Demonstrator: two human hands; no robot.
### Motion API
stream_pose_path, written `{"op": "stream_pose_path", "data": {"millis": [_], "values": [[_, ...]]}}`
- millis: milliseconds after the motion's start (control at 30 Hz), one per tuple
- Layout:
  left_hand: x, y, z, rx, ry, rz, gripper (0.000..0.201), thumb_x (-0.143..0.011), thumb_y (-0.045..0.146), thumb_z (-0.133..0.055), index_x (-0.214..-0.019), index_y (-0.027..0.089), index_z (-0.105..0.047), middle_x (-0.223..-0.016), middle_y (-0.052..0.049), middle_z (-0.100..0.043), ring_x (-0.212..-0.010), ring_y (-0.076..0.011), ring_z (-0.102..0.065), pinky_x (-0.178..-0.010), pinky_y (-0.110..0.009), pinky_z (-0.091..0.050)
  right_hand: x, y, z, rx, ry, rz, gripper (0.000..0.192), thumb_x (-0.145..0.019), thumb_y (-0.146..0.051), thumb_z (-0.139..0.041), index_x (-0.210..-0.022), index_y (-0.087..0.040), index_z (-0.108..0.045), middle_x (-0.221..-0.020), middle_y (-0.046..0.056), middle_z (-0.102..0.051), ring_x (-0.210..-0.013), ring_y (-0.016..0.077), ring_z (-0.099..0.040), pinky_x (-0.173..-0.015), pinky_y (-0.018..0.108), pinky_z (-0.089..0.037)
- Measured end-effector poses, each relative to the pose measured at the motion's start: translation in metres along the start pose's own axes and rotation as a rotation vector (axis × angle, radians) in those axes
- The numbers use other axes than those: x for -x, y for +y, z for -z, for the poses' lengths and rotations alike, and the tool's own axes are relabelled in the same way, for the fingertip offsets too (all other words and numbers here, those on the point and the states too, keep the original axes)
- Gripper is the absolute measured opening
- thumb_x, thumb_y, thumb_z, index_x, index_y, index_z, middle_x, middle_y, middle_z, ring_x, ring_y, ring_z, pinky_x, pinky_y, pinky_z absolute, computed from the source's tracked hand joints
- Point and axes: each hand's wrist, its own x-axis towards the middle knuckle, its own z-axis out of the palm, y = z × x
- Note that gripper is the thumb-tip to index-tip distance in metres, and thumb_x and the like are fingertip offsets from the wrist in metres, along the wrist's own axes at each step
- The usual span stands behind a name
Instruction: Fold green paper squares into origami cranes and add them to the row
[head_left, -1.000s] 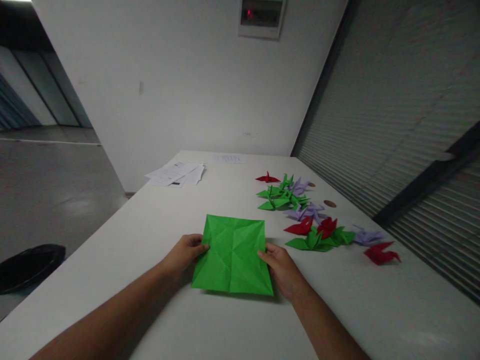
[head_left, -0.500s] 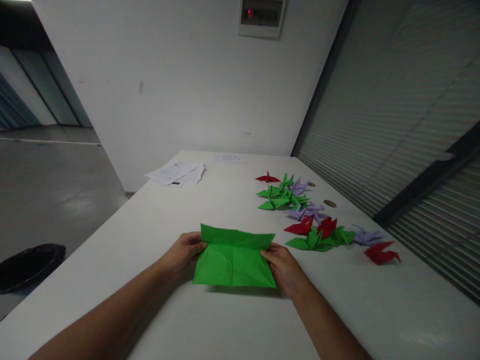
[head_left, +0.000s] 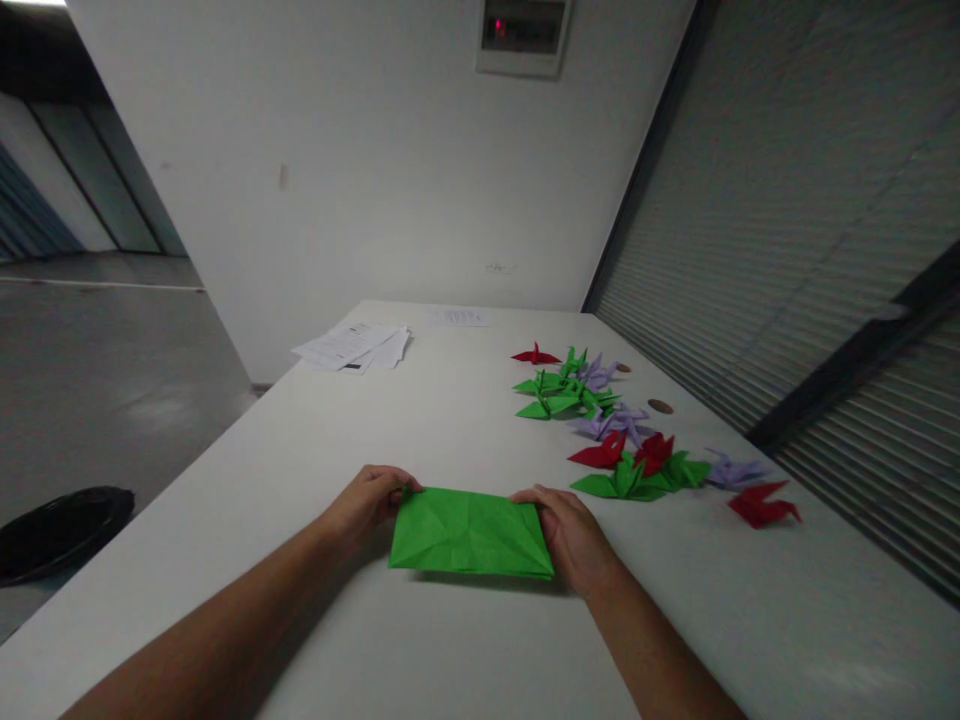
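Observation:
A creased green paper sheet [head_left: 469, 533] lies folded in half on the white table [head_left: 420, 650], its fold at the far side. My left hand [head_left: 367, 505] pinches its far left corner. My right hand [head_left: 570, 535] grips the far right corner and right edge. Both hands rest on the table with the paper between them.
Several folded paper cranes in green [head_left: 559, 393], purple [head_left: 611, 425] and red [head_left: 761, 507] lie to the right, toward the window blinds. A stack of white printed sheets [head_left: 352, 347] sits at the far left of the table. A black bin [head_left: 60, 530] stands on the floor to the left.
The far half of the green sheet has been brought toward me and laid down over the near half. Both hands stayed at the sheet's sides, moving slightly nearer.

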Motion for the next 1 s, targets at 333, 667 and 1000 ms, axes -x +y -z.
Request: {"op": "stream_pose_path", "data": {"millis": [333, 667, 1000], "values": [[-0.006, -0.004, 0.003, -0.186, 0.004, -0.066, 0.026, -0.061, 0.031, -0.091, -0.073, 0.014, -0.077, -0.072, -0.005, -0.07, -0.067, -0.0153, -0.061, -0.065, -0.028, -0.044, -0.006, 0.009, 0.009, 0.181, -0.06, -0.007, 0.044, -0.055, -0.045, -0.098, -0.086, -0.018, -0.083, -0.082, 0.009, -0.081, -0.073, 0.023, -0.072, -0.074, 0.036, -0.054], [-0.009, -0.004, 0.011, -0.486, -0.03, -0.208, 0.019, -0.068, 0.033, -0.083, -0.073, 0.018, -0.074, -0.066, -0.002, -0.067, -0.063, -0.0171, -0.057, -0.062, -0.028, -0.041, -0.01, 0.01, 0.009, 0.665, -0.096, 0.306, 0.019, -0.075, -0.036, -0.081, -0.086, -0.02, -0.083, -0.085, 0.009, -0.079, -0.079, 0.0263, -0.071, -0.073, 0.038, -0.055], [0.009, 0.003, -0.003, -1.144, -0.18, -0.654, 0.027, -0.091, 0.019, -0.059, -0.107, 0.024, -0.08, -0.128, -0.015, -0.067, -0.116, -0.0325, -0.061, -0.099, -0.045, -0.048, -0.001, 0.015, 0.002, 1.373, -0.117, 0.727, 0.038, -0.074, -0.001, -0.067, -0.101, -0.023, -0.083, -0.117, 0.014, -0.07, -0.111, 0.0323, -0.062, -0.1, 0.051, -0.052]]}}
